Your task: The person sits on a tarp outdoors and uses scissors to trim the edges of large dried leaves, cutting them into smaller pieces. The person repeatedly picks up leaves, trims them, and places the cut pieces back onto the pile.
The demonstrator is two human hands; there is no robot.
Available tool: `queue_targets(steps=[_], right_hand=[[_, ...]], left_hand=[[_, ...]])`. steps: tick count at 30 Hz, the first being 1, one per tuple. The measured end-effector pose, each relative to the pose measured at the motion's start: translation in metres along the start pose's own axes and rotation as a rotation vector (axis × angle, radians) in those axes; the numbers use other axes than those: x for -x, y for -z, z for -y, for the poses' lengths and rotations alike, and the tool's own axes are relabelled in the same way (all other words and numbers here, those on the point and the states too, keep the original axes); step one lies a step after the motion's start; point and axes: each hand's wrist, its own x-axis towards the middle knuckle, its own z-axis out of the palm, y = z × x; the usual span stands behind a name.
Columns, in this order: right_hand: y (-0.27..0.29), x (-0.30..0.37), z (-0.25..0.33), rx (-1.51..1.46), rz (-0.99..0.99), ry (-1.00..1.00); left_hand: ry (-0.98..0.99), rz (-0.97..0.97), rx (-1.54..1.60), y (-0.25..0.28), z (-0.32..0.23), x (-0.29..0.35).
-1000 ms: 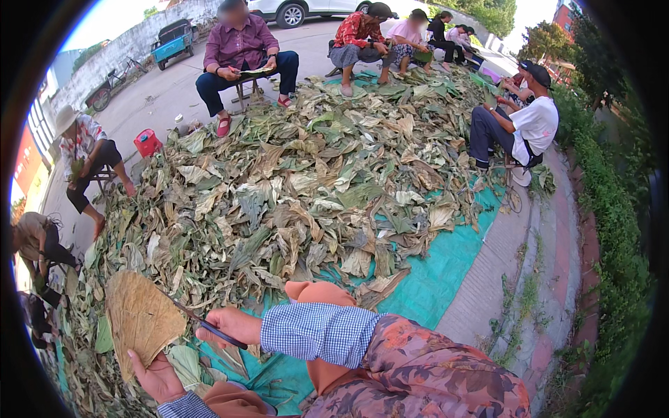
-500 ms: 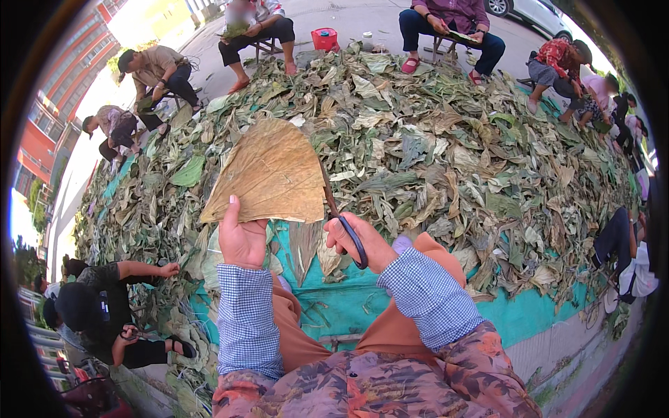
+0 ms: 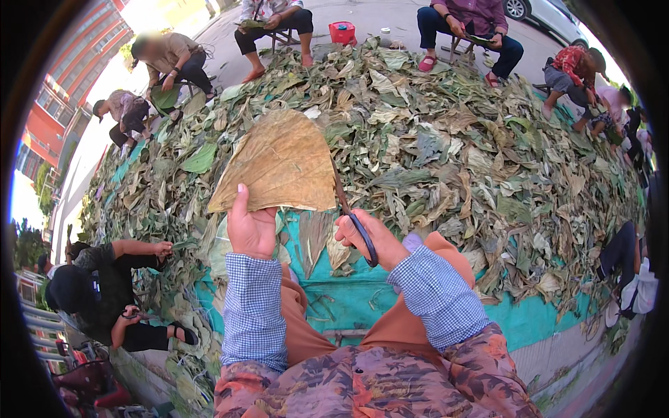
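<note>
My left hand (image 3: 254, 228) grips a brown, dried, fan-shaped leaf (image 3: 279, 164) by its lower edge, thumb on top and fingers beneath. The leaf looks folded or layered, with veins running across it. In my right hand (image 3: 382, 241) is a pair of scissors (image 3: 360, 233) with dark loop handles. Their blades point away from me along the leaf's right edge; how far they are parted cannot be made out. Below and beyond my hands spreads a large heap of dried green and brown leaves (image 3: 446, 150).
A teal sheet (image 3: 369, 296) lies under the heap at my knees. Several people sit around the pile, one close on the left in black (image 3: 104, 279). A red container (image 3: 342, 33) and a white car (image 3: 547, 19) are at the far side.
The leaf and both hands have shifted slightly right in the picture, along with the whole scene. My grip on leaf and scissors is the same. The left neighbour's hand now holds a green leaf.
</note>
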Motion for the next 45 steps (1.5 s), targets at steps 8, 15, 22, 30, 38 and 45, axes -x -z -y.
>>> queue_targets(steps=[8, 15, 22, 30, 38, 45], right_hand=[[-0.003, -0.003, -0.006, 0.001, 0.018, -0.006], [-0.008, -0.004, -0.01, -0.017, -0.057, 0.081], [-0.01, -0.003, -0.004, -0.016, -0.082, 0.04], [-0.008, -0.001, 0.006, -0.015, -0.073, -0.064], [-0.005, -0.001, 0.006, -0.09, -0.086, -0.098], [-0.004, -0.003, 0.002, -0.078, -0.07, -0.088]], left_hand=[[0.004, -0.006, 0.042, 0.004, -0.006, -0.001], [-0.03, -0.021, 0.017, 0.001, -0.005, 0.001], [-0.012, -0.015, -0.008, -0.002, 0.002, 0.003], [-0.008, -0.013, -0.023, -0.004, 0.004, 0.003], [0.006, 0.001, -0.002, -0.001, 0.003, 0.001], [0.048, 0.001, -0.008, -0.005, 0.004, 0.003]])
